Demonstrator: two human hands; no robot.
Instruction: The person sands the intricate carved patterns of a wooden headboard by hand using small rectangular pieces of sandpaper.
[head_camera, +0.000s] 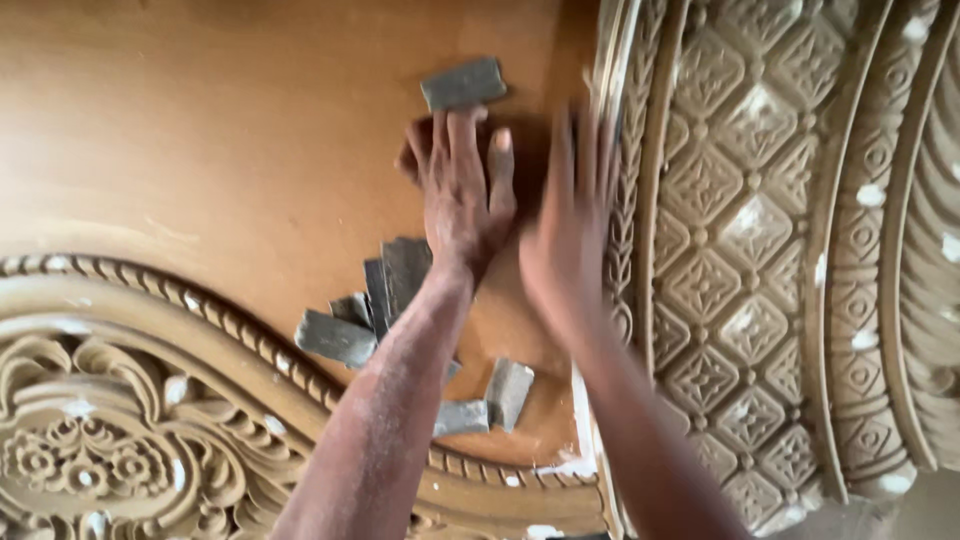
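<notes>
The left hand (462, 185) is lying flat, fingers narrow together, on the smooth brown panel (220, 130) — fingertips touching one grey sandpaper piece (463, 83). The right hand (565, 235) is showing blurred just beside it, open with fingers extended, holding nothing. About six more grey sandpaper scraps (385, 310) are lying below the wrist — near the carved border (180, 420). The lattice carving (745, 240) is running along the right.

A smooth brown wooden panel (230, 140) lies flat, framed by carved moulding. One grey folded sandpaper piece (463, 84) rests on it, apart from a loose cluster of similar grey pieces (400, 300) lower down.
</notes>
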